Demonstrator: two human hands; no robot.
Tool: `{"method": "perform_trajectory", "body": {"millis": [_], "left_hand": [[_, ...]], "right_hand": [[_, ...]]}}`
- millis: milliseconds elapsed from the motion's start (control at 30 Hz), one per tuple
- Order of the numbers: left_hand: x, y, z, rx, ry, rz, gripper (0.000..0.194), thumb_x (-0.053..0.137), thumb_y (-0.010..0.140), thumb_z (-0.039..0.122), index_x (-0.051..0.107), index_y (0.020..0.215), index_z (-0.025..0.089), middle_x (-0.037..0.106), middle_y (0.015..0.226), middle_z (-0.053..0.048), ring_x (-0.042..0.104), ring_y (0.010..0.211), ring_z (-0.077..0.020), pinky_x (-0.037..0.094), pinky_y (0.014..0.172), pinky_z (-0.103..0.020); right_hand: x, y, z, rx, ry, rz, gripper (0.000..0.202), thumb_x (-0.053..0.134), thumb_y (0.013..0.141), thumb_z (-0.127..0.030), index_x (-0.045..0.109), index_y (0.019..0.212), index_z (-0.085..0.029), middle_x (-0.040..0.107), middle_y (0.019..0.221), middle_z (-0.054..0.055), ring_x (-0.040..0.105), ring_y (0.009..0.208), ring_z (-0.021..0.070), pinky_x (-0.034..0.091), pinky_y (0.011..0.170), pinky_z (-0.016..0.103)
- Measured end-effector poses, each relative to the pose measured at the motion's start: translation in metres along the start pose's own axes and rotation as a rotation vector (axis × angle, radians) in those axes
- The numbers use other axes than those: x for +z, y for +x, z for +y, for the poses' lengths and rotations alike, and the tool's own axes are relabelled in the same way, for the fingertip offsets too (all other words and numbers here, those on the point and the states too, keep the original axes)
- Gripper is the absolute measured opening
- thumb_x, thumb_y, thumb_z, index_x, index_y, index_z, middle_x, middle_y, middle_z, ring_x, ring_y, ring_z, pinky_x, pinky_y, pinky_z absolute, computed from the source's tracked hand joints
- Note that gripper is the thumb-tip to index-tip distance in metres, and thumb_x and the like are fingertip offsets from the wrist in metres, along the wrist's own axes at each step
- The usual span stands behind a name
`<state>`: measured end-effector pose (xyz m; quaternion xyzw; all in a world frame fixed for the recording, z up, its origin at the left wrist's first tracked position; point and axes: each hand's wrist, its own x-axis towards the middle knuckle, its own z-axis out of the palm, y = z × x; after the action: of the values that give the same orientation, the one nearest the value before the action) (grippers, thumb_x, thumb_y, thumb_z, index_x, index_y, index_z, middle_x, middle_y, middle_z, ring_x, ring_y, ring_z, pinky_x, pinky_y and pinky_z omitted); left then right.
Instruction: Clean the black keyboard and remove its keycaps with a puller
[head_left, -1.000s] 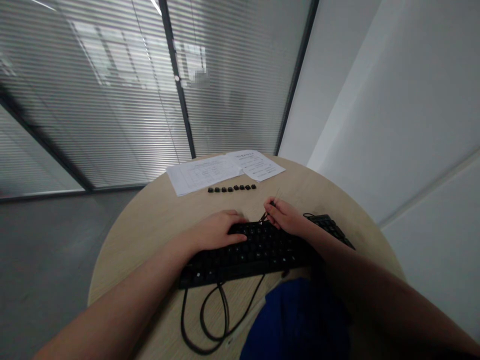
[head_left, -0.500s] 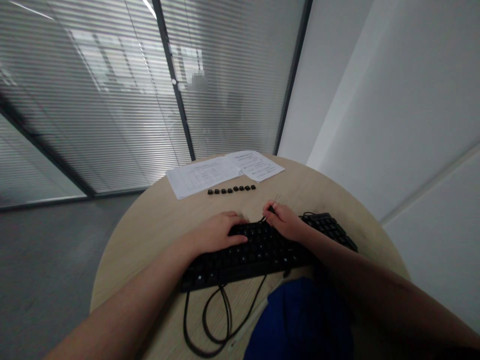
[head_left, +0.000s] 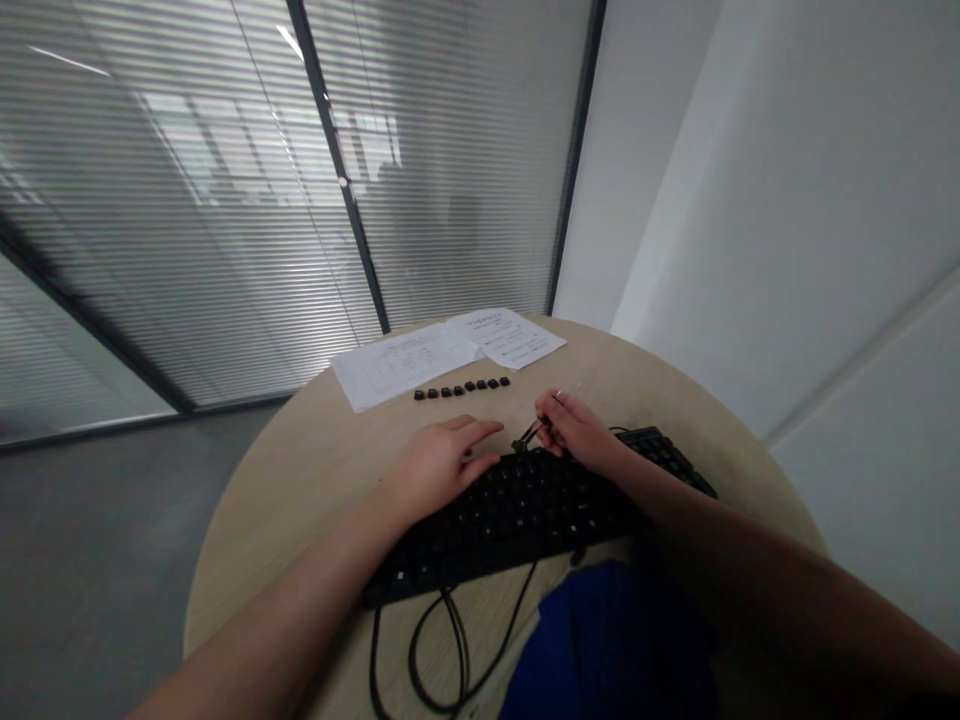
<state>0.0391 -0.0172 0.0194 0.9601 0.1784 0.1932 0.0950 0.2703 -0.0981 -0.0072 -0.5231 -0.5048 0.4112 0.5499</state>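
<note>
A black keyboard (head_left: 517, 510) lies slanted on the round wooden table. My left hand (head_left: 446, 462) rests at its upper left edge, thumb and fingers apart, holding nothing. My right hand (head_left: 574, 430) is closed on a small puller tool (head_left: 534, 432) with a dark body and thin wire at its far end. At the tool's tip, just above the keyboard's top edge, sits a black keycap (head_left: 519, 445). Beyond the hands, several loose black keycaps (head_left: 458, 390) stand in a row.
Printed sheets (head_left: 405, 362) lie at the table's far side. A black cable (head_left: 420, 660) loops over the near edge of the table (head_left: 262, 500). Blue cloth (head_left: 607, 640) is at the bottom. Glass panels with blinds and a white wall stand behind.
My right hand has turned, and the tool now shows with a keycap at its tip, above the keyboard. My left hand has shifted slightly, its fingers reaching toward that keycap.
</note>
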Motion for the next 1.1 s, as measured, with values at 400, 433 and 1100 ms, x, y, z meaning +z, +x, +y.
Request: {"method": "perform_trajectory", "body": {"millis": [400, 433, 1100], "left_hand": [[-0.003, -0.001, 0.015, 0.267, -0.048, 0.152, 0.016, 0.056, 0.095, 0.023, 0.066, 0.105, 0.016, 0.07, 0.098, -0.007, 0.068, 0.086, -0.0184, 0.057, 0.074, -0.031], [-0.004, -0.002, 0.014, 0.253, -0.051, 0.167, 0.016, 0.056, 0.093, 0.022, 0.066, 0.104, 0.016, 0.07, 0.098, -0.007, 0.068, 0.084, -0.0183, 0.057, 0.072, -0.031], [-0.007, -0.007, 0.019, 0.293, -0.001, 0.215, 0.024, 0.051, 0.096, 0.025, 0.066, 0.113, 0.018, 0.07, 0.1, -0.007, 0.067, 0.088, -0.0195, 0.055, 0.075, -0.031]], "right_hand": [[0.015, -0.008, -0.009, 0.131, 0.21, -0.046, 0.054, 0.059, 0.08, -0.076, 0.046, 0.081, -0.023, 0.051, 0.05, -0.007, 0.04, 0.039, 0.0091, 0.023, 0.038, 0.021], [0.013, -0.006, -0.007, 0.119, 0.198, -0.027, 0.054, 0.058, 0.081, -0.075, 0.047, 0.08, -0.023, 0.048, 0.049, -0.007, 0.038, 0.04, 0.009, 0.023, 0.039, 0.021], [0.003, -0.024, -0.03, -0.062, -0.445, -0.282, 0.032, 0.071, 0.084, -0.045, 0.076, 0.1, -0.018, 0.072, 0.084, 0.002, 0.062, 0.078, 0.019, 0.049, 0.076, 0.032]]}}
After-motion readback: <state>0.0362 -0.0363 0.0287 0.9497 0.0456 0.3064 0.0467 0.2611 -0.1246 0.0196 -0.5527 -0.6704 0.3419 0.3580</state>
